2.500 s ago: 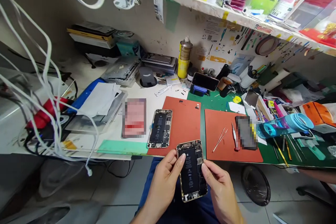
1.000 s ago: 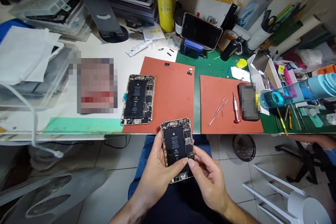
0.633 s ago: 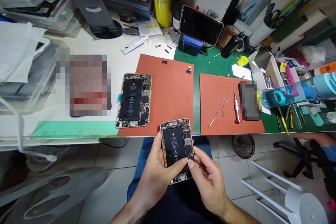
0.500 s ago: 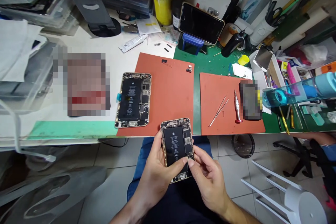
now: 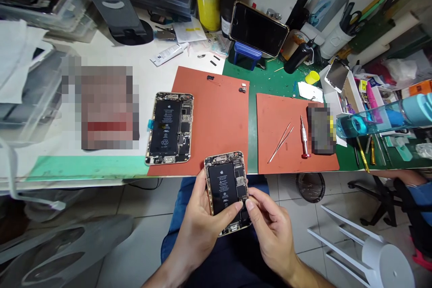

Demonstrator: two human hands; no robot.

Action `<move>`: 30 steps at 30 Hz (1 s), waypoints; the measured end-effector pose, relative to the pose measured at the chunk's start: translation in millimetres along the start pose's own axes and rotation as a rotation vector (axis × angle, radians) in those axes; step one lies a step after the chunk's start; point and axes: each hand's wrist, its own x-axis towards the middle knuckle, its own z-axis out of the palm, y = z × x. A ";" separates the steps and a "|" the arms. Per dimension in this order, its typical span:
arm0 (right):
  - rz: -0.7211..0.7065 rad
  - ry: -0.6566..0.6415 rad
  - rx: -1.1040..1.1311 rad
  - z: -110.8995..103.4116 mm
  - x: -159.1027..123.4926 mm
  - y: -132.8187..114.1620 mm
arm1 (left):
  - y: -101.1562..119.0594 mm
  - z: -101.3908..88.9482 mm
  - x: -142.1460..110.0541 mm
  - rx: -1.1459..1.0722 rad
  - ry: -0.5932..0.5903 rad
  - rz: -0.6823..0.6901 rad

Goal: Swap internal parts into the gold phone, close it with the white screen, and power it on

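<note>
An opened smartphone [image 5: 223, 184], its black battery and circuit board bare, is held over my lap at the table's front edge. My left hand [image 5: 209, 216] grips it from the left and below, the thumb lying across its lower part. At its lower right edge is my right hand [image 5: 270, 220], fingers curled and thumb tip against the edge; the right fingers' undersides are partly hidden. A second opened smartphone [image 5: 165, 130] with a blue tab on its left side lies on the left orange mat [image 5: 216, 121].
Tweezers [image 5: 281, 144] and a screwdriver [image 5: 304, 137] lie on the right orange mat [image 5: 266, 112]. Small parts [image 5: 243, 88] sit on the left mat. Behind, a phone [image 5: 258, 29] leans on a blue stand. A blue bottle [image 5: 388, 114] lies at right; a white stool [image 5: 388, 261] stands below.
My right thumb has shifted slightly right, from over the phone's board to its right edge. My left hand keeps its grip. The whole view has drifted slightly.
</note>
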 end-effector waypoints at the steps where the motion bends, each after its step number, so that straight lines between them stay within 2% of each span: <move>1: 0.007 0.002 0.004 0.6 -0.3 0.1 | 0.1 0.7 0.2 0.008 0.009 0.005; 6: 0.029 0.014 0.063 2.5 -2.2 2.2 | 3.0 5.2 0.1 0.058 0.067 0.015; 15: 0.028 0.099 0.050 2.6 3.8 -2.5 | 0.9 9.6 -0.2 0.101 0.090 0.045; 23: 0.002 0.087 0.027 3.1 5.0 -4.1 | 2.4 8.4 0.3 0.105 0.092 0.038; 30: -0.004 0.054 0.007 0.6 7.5 -9.7 | 1.9 9.1 0.6 0.091 0.029 0.034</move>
